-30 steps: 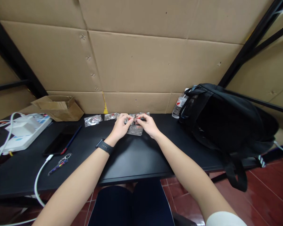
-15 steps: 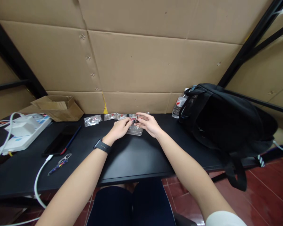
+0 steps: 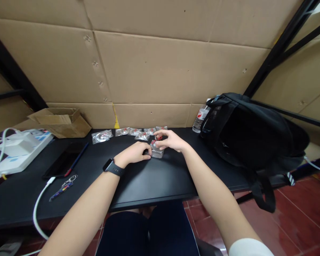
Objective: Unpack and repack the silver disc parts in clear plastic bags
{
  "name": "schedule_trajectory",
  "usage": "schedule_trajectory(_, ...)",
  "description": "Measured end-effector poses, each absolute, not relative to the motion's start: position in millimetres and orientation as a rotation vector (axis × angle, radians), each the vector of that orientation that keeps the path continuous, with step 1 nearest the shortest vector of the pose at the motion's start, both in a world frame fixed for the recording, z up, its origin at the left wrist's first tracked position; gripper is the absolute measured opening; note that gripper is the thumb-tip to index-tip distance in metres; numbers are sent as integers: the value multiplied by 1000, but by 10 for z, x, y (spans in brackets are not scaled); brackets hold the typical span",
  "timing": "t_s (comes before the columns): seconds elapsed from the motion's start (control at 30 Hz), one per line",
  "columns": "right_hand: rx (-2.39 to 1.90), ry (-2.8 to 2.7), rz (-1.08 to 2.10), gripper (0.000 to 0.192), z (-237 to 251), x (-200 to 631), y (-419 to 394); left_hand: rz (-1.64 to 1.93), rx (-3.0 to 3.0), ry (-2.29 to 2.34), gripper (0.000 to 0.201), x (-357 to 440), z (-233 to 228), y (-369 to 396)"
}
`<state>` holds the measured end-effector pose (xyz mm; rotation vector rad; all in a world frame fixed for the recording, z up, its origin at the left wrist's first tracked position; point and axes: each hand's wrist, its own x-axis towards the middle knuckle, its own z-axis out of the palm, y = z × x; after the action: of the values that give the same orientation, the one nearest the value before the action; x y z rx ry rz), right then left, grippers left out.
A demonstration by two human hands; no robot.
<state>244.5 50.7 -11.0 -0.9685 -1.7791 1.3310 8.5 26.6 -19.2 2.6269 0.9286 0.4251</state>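
Note:
A clear plastic bag (image 3: 157,153) lies flat on the black table between my hands. The curled fingers and thumb of my left hand (image 3: 135,153) close on its left edge. Just above the bag, my right hand (image 3: 172,140) pinches a small metal item with red on it (image 3: 156,138), largely hidden by the fingers. Behind my hands, several small clear packets hold coiled, ring-like pieces with red bits; one packet (image 3: 102,136) sits apart on the left, and another packet (image 3: 142,136) is nearest my left hand.
At left are an open cardboard box (image 3: 77,124), a white power strip (image 3: 21,156), a black phone (image 3: 65,160) with a blue pen, and a keychain (image 3: 65,186). A water bottle (image 3: 201,119) and black backpack (image 3: 256,138) stand at right, before a cardboard wall.
My hands have moved apart: the left has come slightly nearer to me, onto the bag's edge. Packets behind, formerly covered by my hands, now show. The view has shifted slightly.

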Motion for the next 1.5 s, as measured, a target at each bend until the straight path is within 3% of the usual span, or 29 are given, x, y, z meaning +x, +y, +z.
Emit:
schedule_trajectory(0.2, -1142, -1862, 1163, 51, -199, 2417, 573, 366, 2658, 797, 19, 46, -163, 258)
schedule_trajectory(0.47, -1206, -2268, 511, 51, 3, 2674, 537, 167, 2741, 914, 41, 204, -152, 98)
schedule_trajectory(0.53, -1280, -2362, 516, 52, 113, 2760, 455, 139, 2758, 966, 44, 241, -185, 70)
schedule_trajectory(0.7, -1476, -2558, 433, 28, 241, 2766, 293, 145, 2743, 1031, 47, 273, -282, 56)
schedule_trajectory(0.9, -1661, -2571, 374, 28, 123, 2643, 307, 171, 2717, 1041, 46, 275, -292, 47)
schedule_trajectory(1.1, -1502, -2560, 283, 31, 36, 2578, 368, 123, 2686, 1043, 48, 282, -254, 34)
schedule_trajectory(1.37, -1329, -2528, 439, 31, -7, 2534, 413, 129, 2665, 1030, 47, 264, -272, 52)
schedule_trajectory(1.5, -1357, -2481, 306, 35, -38, 2536, 441, 105, 2643, 1032, 49, 252, -282, 62)
